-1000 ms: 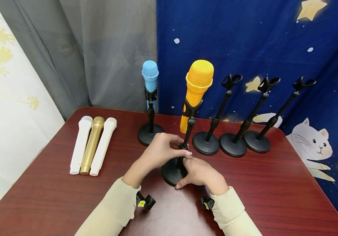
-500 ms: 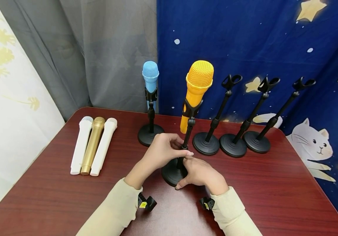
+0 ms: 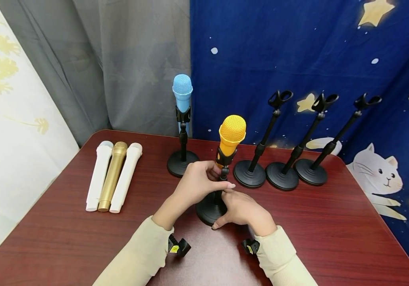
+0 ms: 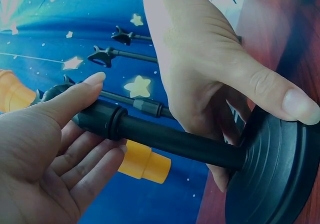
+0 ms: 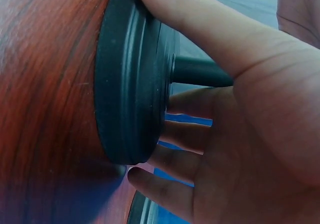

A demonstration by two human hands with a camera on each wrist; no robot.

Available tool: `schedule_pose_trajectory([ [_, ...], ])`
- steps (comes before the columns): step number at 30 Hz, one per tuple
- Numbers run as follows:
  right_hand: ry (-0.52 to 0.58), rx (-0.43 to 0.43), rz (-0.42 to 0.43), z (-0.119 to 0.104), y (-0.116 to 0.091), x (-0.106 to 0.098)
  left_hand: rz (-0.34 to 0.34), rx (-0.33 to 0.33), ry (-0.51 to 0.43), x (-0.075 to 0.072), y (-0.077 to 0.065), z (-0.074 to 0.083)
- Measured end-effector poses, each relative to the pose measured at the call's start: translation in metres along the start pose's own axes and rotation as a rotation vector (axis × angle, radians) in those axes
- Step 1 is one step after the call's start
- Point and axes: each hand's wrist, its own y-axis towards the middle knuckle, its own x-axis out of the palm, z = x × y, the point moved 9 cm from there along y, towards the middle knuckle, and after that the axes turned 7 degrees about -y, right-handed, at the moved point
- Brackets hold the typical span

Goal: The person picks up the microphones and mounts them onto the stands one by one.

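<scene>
A yellow microphone (image 3: 232, 133) sits in the clip of a black microphone stand (image 3: 208, 209) at the table's middle. The stand's pole is short, so the clip is close above my left hand (image 3: 197, 180). That hand holds the collar (image 4: 102, 119) of the pole between thumb and fingers. My right hand (image 3: 245, 210) grips the round base (image 5: 131, 84), its thumb on the near rim and its fingers reaching round the far side. In the left wrist view, the yellow handle's lower end (image 4: 145, 161) shows behind the pole.
Behind to the left, a blue microphone (image 3: 182, 89) stands in its own stand. Several other microphones, two white and one gold (image 3: 112, 174), lie side by side at the left. Three bare stands (image 3: 282, 174) line the right rear, near the patterned curtain (image 3: 297, 47).
The yellow microphone and its clip have come down toward my left hand, the upper pole sliding into the collar. Both hands have stayed nearly in place, and the base has not moved.
</scene>
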Motion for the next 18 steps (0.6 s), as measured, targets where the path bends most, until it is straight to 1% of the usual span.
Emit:
schedule_pose_trajectory([
  [3,-0.004,0.004,0.003,0.0,0.0,-0.001,0.001,0.004,0.005,0.001,-0.001,0.0],
  [6,-0.007,0.008,0.009,0.0,0.0,-0.001,0.008,0.023,0.017,0.002,-0.002,0.002],
  [11,0.025,0.006,0.024,0.0,-0.001,-0.002,0.034,0.049,0.052,0.006,-0.01,0.006],
  [13,0.048,0.002,0.033,0.0,-0.002,-0.003,0.078,0.062,0.061,0.008,-0.013,0.009],
  [14,0.058,-0.002,0.037,0.0,-0.002,-0.003,0.116,0.077,0.064,0.008,-0.014,0.01],
  [18,0.07,-0.015,0.051,0.0,-0.002,-0.004,0.299,0.156,0.047,0.006,-0.023,0.014],
])
